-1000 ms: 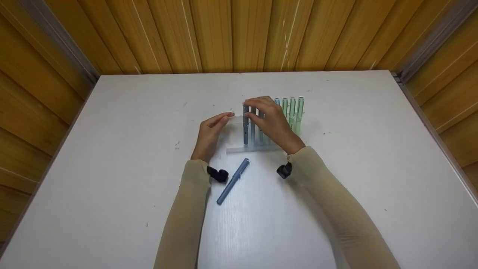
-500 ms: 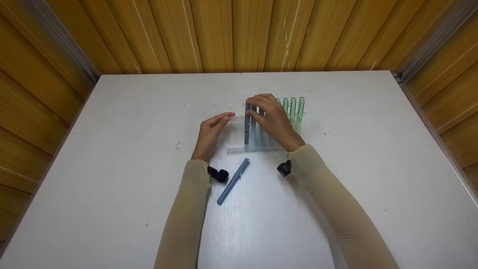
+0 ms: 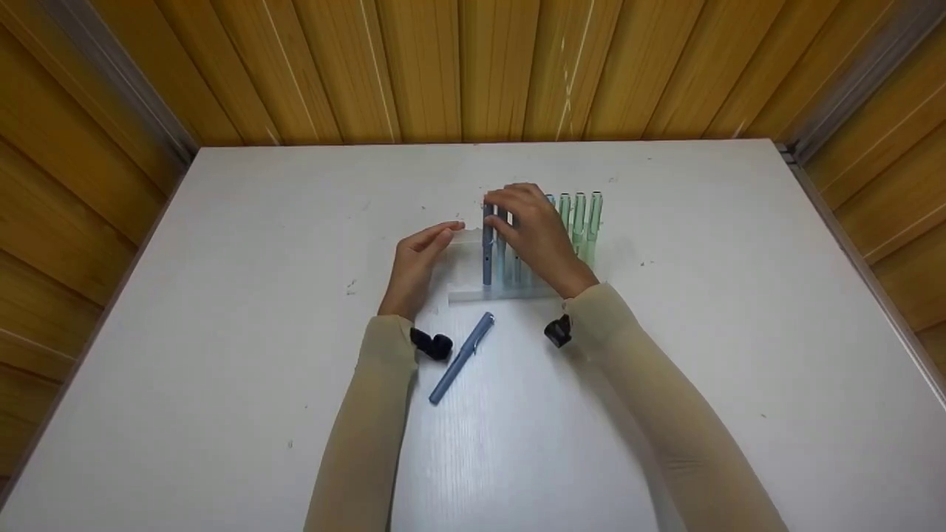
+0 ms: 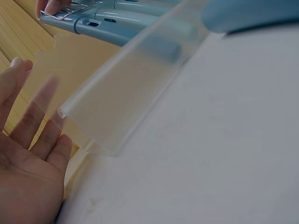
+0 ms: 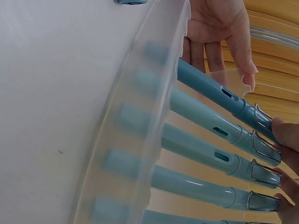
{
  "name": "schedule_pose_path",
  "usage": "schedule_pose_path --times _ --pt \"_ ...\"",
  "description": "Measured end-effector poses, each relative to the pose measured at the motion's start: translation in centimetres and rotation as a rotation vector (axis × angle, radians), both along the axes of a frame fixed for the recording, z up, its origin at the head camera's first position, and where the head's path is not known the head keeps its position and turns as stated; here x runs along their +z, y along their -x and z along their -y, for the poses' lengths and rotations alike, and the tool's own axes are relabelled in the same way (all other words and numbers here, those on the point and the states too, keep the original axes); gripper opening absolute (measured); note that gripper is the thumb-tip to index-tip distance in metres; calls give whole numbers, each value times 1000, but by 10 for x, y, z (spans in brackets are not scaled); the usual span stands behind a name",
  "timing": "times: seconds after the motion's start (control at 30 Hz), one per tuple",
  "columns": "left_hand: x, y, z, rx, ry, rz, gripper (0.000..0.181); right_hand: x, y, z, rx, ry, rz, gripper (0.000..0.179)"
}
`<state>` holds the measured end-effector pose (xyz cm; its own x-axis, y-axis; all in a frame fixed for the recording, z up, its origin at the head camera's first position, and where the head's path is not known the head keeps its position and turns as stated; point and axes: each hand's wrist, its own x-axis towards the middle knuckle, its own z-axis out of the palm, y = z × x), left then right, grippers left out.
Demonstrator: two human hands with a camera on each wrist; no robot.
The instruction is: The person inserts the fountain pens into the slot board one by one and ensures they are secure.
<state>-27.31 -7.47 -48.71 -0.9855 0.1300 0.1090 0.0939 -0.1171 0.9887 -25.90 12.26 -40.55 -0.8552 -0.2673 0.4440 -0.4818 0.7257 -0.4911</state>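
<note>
In the head view, a translucent rack (image 3: 464, 294) holds a row of upright pens, blue at the left and green pens (image 3: 580, 214) at the right. My right hand (image 3: 539, 229) reaches over the row and pinches the capped end of the leftmost dark blue pen (image 3: 487, 255). The right wrist view shows this pen (image 5: 205, 84) standing in the rack, its clip near my fingertips. My left hand (image 3: 415, 270) is at the rack's left end. Its fingers, fairly straight, lie behind the clear panel (image 4: 93, 60) in the left wrist view.
Another blue pen (image 3: 462, 358) lies diagonally on the white table (image 3: 222, 332), in front of the rack and beside the left wrist camera (image 3: 436, 346). Wood-look panels (image 3: 488, 70) rise behind the table's far edge.
My right hand shifts slightly, keeping its pinch on the leftmost pen, which barely moves. The left hand and the lying pen stay in place.
</note>
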Motion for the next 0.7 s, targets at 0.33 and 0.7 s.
schedule_pose_path --times 0.33,0.7 --pt "0 0 0 1 -7 2 32 0 -1 1 -8 -72 -19 36" --pt "2 1 -2 1 -28 28 29 1 -8 -2 33 12 -80 34"
